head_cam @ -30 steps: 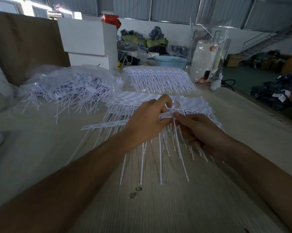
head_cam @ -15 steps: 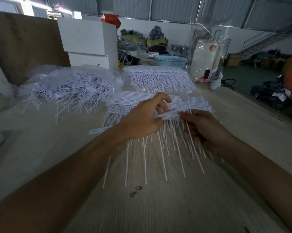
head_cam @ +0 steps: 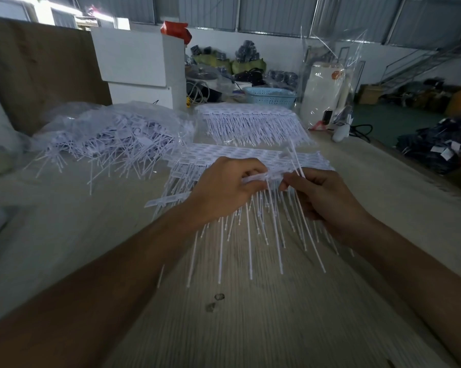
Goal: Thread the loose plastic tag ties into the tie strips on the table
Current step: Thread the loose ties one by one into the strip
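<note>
Since the earlier frames the right hand (head_cam: 322, 197) has drawn its single loose white plastic tag tie (head_cam: 296, 162) up and toward the strip end, so the tie's head now stands above the thumb and its tail slants down past the palm; the left hand (head_cam: 224, 189) has kept its place. The left hand pinches the long white plastic tie strip (head_cam: 171, 200) by its flat header band, fingers curled over the top, with the already threaded tails hanging in a fringe below toward the pale wooden table (head_cam: 250, 328). The right hand holds the loose tie narrowly between thumb and fingertips, just beside the strip's right end; whether the tip has entered a slot cannot be told.

Handling, as judged — the ties are very light, thin and springy, stiff enough to push through a slot only when held close to the tip; held farther back they would likely bow. The smooth plastic may slip, so a firm pinch suits. The strip is floppy along its length and is best supported right beside the slot being filled.

Further stock — a heap of loose white ties in clear plastic bag (head_cam: 109, 139) lies far left, and finished strip stacks (head_cam: 250, 123) lie beyond the hands.
</note>
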`<state>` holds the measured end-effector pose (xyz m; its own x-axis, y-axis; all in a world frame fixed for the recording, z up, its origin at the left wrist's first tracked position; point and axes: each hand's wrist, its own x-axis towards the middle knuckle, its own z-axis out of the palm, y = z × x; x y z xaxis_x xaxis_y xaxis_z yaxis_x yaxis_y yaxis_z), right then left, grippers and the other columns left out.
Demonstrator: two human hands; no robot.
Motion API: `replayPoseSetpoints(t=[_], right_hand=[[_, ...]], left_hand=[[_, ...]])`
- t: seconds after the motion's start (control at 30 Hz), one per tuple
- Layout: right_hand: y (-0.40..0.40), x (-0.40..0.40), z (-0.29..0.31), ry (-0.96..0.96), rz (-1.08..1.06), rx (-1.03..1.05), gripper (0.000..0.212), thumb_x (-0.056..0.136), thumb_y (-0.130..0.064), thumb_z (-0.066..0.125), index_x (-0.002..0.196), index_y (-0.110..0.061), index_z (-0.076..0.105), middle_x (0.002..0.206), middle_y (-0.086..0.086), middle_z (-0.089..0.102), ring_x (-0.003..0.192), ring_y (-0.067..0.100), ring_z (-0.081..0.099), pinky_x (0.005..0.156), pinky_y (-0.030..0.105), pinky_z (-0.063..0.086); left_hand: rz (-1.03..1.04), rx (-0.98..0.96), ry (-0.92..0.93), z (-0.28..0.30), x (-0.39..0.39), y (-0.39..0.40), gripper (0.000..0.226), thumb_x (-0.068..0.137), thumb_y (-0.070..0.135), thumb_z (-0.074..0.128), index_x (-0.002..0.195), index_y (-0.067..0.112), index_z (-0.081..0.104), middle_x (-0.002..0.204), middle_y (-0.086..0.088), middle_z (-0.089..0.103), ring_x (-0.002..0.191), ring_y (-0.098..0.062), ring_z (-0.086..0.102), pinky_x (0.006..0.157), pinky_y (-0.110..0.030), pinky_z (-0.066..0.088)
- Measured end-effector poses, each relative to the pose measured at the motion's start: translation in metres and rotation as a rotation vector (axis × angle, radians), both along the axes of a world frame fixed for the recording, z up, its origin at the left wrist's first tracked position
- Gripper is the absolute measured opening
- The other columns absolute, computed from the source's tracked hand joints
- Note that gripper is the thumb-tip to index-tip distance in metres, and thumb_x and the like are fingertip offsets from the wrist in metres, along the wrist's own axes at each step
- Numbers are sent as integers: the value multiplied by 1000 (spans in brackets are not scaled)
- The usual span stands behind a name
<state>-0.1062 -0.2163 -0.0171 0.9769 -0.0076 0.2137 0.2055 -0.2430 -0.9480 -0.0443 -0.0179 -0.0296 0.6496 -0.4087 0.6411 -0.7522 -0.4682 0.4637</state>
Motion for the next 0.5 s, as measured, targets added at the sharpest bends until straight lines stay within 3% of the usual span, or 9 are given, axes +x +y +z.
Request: replayPoseSetpoints(t=[0.17, 0.33, 0.5], right_hand=[[1, -1, 0, -99, -17, -25, 29, 99, -20, 60, 82, 2, 69, 46, 0, 29, 42, 13, 20, 43, 20, 19], [1, -1, -1, -148, -12, -44, 28, 99, -17, 60, 81, 2, 69, 43, -2, 31, 38, 11, 23, 41, 18, 23], [0, -1, -2, -157, -2, -70, 29, 99, -19, 60, 78, -1, 69, 43, -2, 33, 38, 10, 24, 42, 18, 24]], left_hand=[[-99, 1, 18, 2, 0, 0, 14, 90, 16, 71, 103, 11, 77, 92, 3, 76, 84, 0, 68, 75, -15, 51], [-177, -9, 78, 3, 0, 0, 13, 94, 11, 65, 90, 5, 76, 82, 4, 73, 74, -5, 67, 70, -23, 50], [-199, -13, 160, 4, -1, 0, 17, 95, 10, 65, 82, 17, 73, 77, 5, 72, 67, -3, 66, 66, -15, 46]])
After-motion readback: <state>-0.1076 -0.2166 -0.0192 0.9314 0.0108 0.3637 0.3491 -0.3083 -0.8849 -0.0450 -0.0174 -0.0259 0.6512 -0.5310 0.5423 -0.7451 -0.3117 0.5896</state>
